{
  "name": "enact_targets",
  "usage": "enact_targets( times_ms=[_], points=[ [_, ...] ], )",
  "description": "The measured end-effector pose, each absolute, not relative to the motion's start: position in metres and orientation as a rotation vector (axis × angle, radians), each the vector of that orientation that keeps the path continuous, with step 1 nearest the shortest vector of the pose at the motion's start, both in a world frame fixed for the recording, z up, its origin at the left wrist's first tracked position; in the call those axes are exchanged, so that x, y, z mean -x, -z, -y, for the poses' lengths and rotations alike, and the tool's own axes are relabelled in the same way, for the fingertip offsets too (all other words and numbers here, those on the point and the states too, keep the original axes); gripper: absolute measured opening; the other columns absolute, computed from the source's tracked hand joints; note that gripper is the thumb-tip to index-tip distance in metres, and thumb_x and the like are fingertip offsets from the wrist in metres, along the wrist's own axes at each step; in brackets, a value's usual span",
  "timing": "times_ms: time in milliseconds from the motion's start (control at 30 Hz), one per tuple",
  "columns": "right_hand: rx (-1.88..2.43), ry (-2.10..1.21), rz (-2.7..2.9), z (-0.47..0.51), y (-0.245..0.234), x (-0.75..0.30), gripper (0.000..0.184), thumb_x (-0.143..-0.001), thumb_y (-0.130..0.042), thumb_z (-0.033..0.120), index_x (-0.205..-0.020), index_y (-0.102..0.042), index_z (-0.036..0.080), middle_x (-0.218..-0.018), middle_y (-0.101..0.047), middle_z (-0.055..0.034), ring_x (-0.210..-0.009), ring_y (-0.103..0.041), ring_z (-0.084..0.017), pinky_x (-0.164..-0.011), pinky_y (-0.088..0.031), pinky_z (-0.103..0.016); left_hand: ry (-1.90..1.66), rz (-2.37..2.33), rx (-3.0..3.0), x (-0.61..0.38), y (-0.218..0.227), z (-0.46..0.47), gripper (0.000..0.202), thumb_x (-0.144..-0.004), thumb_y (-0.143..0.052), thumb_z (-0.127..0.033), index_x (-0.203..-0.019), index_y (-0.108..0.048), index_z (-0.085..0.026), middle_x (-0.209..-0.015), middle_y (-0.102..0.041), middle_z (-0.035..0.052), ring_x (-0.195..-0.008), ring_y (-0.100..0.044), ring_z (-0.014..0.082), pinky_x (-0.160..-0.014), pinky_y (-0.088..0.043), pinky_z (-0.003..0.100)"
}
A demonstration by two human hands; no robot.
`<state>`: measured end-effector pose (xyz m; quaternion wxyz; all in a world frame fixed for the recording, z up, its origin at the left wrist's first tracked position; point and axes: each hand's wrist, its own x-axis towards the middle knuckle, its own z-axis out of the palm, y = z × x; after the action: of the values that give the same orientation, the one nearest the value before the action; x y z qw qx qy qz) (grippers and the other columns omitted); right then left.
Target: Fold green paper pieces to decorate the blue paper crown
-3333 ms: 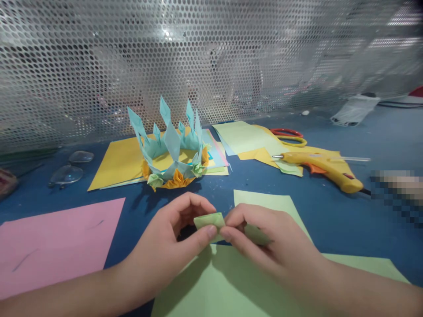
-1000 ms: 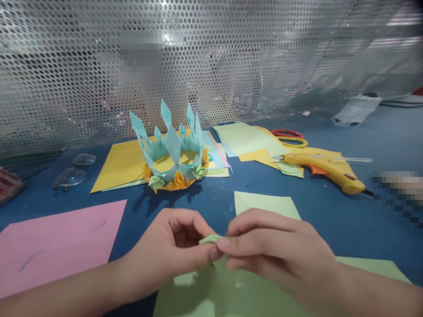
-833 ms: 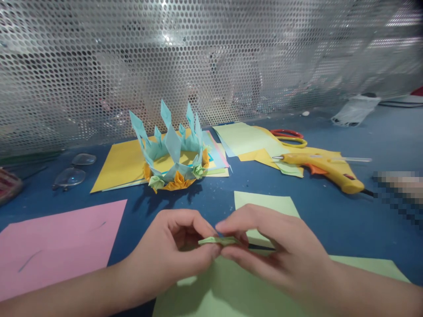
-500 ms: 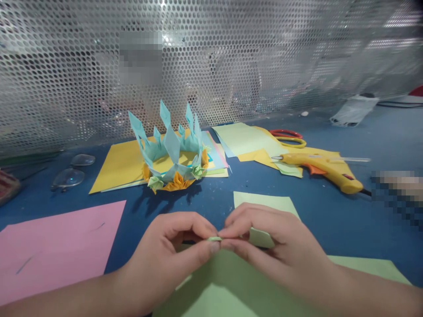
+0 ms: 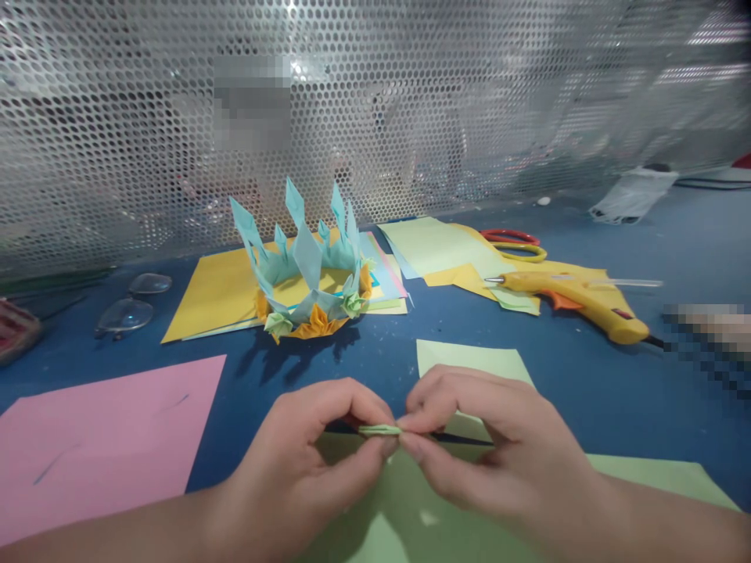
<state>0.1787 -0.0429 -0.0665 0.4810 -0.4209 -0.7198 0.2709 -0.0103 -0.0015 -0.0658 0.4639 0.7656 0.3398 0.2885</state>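
Both my hands pinch one small folded green paper piece between them, just above a light green sheet near the table's front edge. My left hand grips its left end with thumb and fingers closed. My right hand pinches its right end, fingers curled. The piece shows edge-on as a thin flat strip. Behind the hands stands a paper crown of pale blue points with orange and green folded flowers at its base, resting on yellow sheets.
A pink sheet lies at the left and a smaller green sheet behind my right hand. A yellow glue gun, red-and-yellow scissors, more paper and eyeglasses lie on the blue table. Perforated metal mesh walls the back.
The green piece was face-on and wider 3.3 s ago; now it is pressed flat and edge-on. Both hands have stayed together, shifting slightly lower and nearer.
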Motion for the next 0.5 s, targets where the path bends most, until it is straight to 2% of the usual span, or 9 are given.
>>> enact_targets(
  times_ms=[100,233,333,400,500],
  points=[
    [0.992,-0.693,1.738,0.0419,0.0653,-0.1796,0.015,-0.076,-0.066,0.004,-0.072,-0.068,0.018,-0.069,-0.07,-0.0016,-0.063,-0.066,-0.012,-0.059,-0.053,-0.019,-0.828,-0.8,-1.956,0.0097,0.0663,0.0011,0.014,-0.079,-0.065,-0.011,-0.072,-0.064,-0.023,-0.077,-0.068,-0.0032,-0.077,-0.061,0.0127,-0.071,-0.047,0.021],
    [0.96,-0.736,1.712,0.0405,0.0644,-0.1806,0.012,-0.076,-0.074,0.007,-0.074,-0.069,0.018,-0.077,-0.074,-0.0028,-0.071,-0.069,-0.012,-0.067,-0.055,-0.017,-0.954,-0.869,-1.785,0.0076,0.0677,-0.0015,0.019,-0.074,-0.072,-0.012,-0.078,-0.058,-0.025,-0.08,-0.059,-0.0056,-0.069,-0.055,0.0099,-0.063,-0.046,0.019],
    [0.976,-0.736,1.706,0.0391,0.0656,-0.1802,0.015,-0.074,-0.077,0.008,-0.077,-0.07,0.021,-0.081,-0.075,-0.0023,-0.074,-0.07,-0.014,-0.069,-0.057,-0.02,-0.944,-0.954,-1.559,0.0058,0.0671,-0.0051,0.029,-0.068,-0.078,-0.014,-0.07,-0.051,-0.022,-0.074,-0.052,-0.0069,-0.064,-0.051,0.0088,-0.059,-0.045,0.018],
    [0.999,-0.716,1.691,0.0384,0.0667,-0.1798,0.016,-0.073,-0.077,0.008,-0.078,-0.071,0.021,-0.082,-0.074,-0.0026,-0.075,-0.07,-0.015,-0.069,-0.058,-0.022,-0.867,-0.993,-1.492,0.0051,0.0661,-0.0068,0.027,-0.067,-0.079,-0.017,-0.065,-0.052,-0.02,-0.069,-0.052,-0.0062,-0.062,-0.051,0.0091,-0.057,-0.044,0.018],
    [1.051,-0.687,1.68,0.0391,0.0679,-0.1797,0.018,-0.073,-0.075,0.006,-0.08,-0.072,0.021,-0.081,-0.07,-0.0024,-0.068,-0.066,-0.014,-0.059,-0.056,-0.022,-0.723,-1.034,-1.492,0.0051,0.0655,-0.0069,0.019,-0.071,-0.075,-0.026,-0.063,-0.061,-0.018,-0.064,-0.059,-0.0025,-0.061,-0.054,0.0121,-0.057,-0.045,0.021]
  ],
)
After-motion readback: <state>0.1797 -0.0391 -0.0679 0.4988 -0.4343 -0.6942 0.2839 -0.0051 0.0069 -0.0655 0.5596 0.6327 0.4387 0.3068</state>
